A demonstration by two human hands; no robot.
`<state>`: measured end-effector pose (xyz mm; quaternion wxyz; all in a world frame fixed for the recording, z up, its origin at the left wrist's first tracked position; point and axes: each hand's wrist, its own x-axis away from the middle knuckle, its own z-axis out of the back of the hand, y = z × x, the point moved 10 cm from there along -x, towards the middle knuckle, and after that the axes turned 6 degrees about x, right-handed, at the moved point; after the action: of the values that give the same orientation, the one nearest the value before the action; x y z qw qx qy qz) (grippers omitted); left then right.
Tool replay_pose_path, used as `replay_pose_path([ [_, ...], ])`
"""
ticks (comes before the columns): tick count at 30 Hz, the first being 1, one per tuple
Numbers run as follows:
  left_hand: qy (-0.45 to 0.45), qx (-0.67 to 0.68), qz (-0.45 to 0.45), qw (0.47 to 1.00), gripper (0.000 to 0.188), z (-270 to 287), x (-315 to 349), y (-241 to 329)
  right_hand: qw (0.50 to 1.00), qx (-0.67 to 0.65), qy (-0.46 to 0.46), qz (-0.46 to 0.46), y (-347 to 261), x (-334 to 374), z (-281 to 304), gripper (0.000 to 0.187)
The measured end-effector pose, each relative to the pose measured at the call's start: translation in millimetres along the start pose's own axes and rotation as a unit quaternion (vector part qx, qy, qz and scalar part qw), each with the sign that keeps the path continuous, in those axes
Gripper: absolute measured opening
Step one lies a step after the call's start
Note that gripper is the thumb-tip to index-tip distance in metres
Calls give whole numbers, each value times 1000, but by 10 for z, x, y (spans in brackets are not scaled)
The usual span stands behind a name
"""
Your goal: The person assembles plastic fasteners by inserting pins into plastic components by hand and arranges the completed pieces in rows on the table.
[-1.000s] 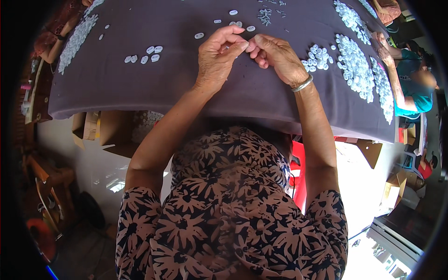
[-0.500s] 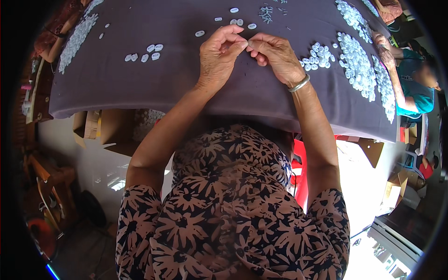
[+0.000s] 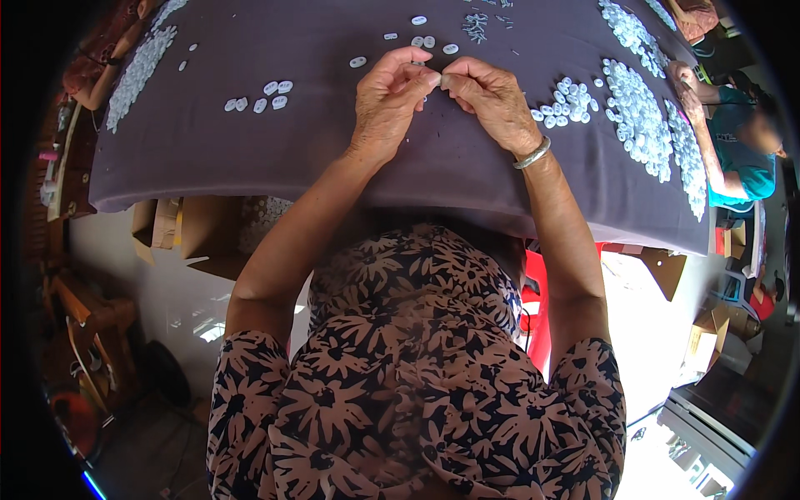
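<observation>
Two-handed: pressing thumbs to fingers with left hand (image 3: 383, 108) and right hand (image 3: 498, 104), tips all but meeting, inward of counter's (image 3: 275, 162) near edge | cannot tell any pinched piece; too small, hidden | tucking right fingers slightly further in than one second ago, suggesting fine work underway | just left of clustered white ovals (image 3: 572, 97), with loose white ovals (image 3: 451, 49) toward far edge

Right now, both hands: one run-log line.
left hand + right hand: thumb tips close together above dark tablecloth | held: cannot tell | beside right hand: cluster of white oval pieces
</observation>
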<state>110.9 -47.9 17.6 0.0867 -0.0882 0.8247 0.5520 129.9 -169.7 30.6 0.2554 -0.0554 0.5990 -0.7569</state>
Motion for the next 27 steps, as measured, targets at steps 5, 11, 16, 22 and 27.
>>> replay_pose_path([
  [5, -27, 14, -11, 999, 29, -53, -5, 47, 989, -129, -33, -57, 60, 24, -29, 11],
  [11, -25, -47, -49, 997, 27, -56, 2, 100, 991, -124, -10, -56, 103, 20, 20, 14],
  [16, -13, -46, -39, 998, 27, -40, 2, 88, 992, -109, -20, -66, 103, 32, -8, 14],
  [22, -28, -58, -24, 998, 26, -53, 2, 9, 999, -12, 33, -24, 69, 9, 79, 11],
  [27, -39, -81, -25, 996, 25, -118, 31, 27, 993, 103, 41, 27, 37, -11, 275, 10],
])
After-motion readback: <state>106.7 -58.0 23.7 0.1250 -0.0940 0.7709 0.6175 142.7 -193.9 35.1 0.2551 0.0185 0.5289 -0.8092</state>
